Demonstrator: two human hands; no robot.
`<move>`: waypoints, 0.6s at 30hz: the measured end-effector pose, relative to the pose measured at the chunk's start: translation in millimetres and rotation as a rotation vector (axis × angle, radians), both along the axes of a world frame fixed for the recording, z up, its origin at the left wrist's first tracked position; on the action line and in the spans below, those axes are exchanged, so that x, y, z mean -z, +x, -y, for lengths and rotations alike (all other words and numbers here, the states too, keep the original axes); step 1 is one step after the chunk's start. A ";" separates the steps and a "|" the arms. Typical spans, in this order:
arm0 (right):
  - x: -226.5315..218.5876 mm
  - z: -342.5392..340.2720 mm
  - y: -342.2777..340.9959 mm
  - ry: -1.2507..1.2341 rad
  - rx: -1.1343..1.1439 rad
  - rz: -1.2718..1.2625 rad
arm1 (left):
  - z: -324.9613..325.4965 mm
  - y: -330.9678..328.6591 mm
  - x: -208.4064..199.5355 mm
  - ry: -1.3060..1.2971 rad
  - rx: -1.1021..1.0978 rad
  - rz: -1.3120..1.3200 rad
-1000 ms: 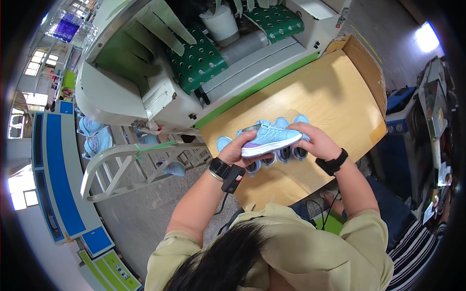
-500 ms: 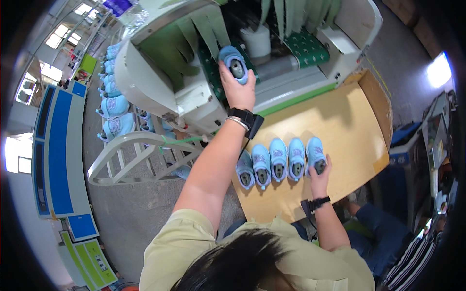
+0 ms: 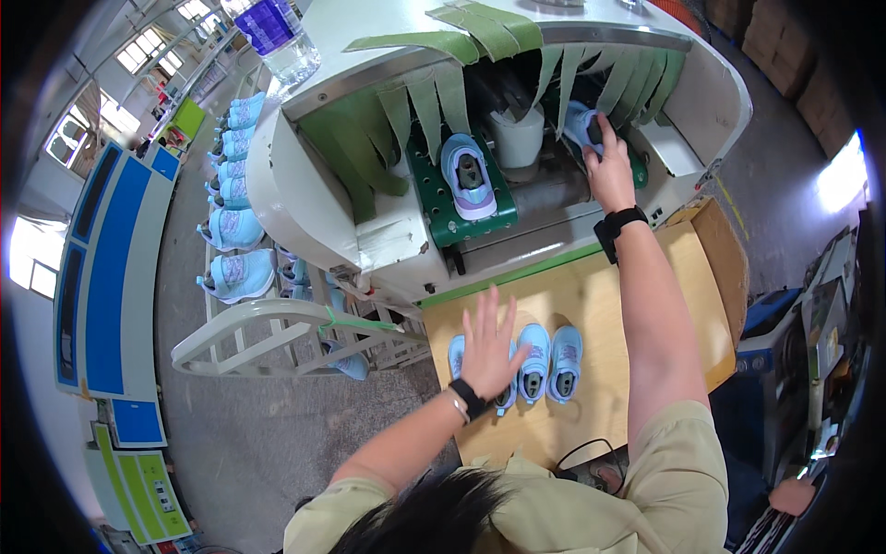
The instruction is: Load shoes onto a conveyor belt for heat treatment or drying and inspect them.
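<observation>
My right hand (image 3: 611, 174) is closed on the heel end of a light blue sneaker (image 3: 580, 122) at the right green conveyor belt (image 3: 637, 169), under the hanging strips. My left hand (image 3: 489, 355) is held out with its fingers spread, above several light blue sneakers (image 3: 565, 365) lined up on the wooden board (image 3: 609, 323); it partly covers two of them. It grips nothing. Another sneaker (image 3: 468, 174), with a dark insert in its opening, lies heel toward me on the left green perforated belt (image 3: 457, 224).
The white machine (image 3: 305, 198) has green cloth strips (image 3: 637, 83) over its mouth and a white cup (image 3: 515, 138) between its belts. A plastic bottle (image 3: 281, 42) stands on top. At left is a metal rack (image 3: 231, 323) with more sneakers (image 3: 237, 274). A cardboard edge (image 3: 724, 268) borders the board.
My left hand let go of a sneaker on the left belt and came back over the board. My right hand carried the rightmost sneaker from the row up to the right belt.
</observation>
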State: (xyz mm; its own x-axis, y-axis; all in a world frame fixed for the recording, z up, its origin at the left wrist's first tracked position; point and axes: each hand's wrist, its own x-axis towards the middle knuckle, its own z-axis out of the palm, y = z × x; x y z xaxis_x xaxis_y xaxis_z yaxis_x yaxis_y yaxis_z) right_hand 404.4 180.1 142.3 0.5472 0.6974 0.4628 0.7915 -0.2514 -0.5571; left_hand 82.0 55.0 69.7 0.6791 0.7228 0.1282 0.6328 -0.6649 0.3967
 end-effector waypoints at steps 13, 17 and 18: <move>215.4 382.0 -140.0 -0.949 -0.031 -0.104 | 44.2 -51.7 80.8 -0.005 0.090 -0.110; 183.2 445.9 -201.5 -0.993 -0.022 -0.179 | 46.0 -55.1 85.3 0.040 0.090 -0.059; 176.2 449.6 -209.3 -1.039 -0.049 -0.236 | 45.5 -55.4 86.6 0.051 0.116 -0.045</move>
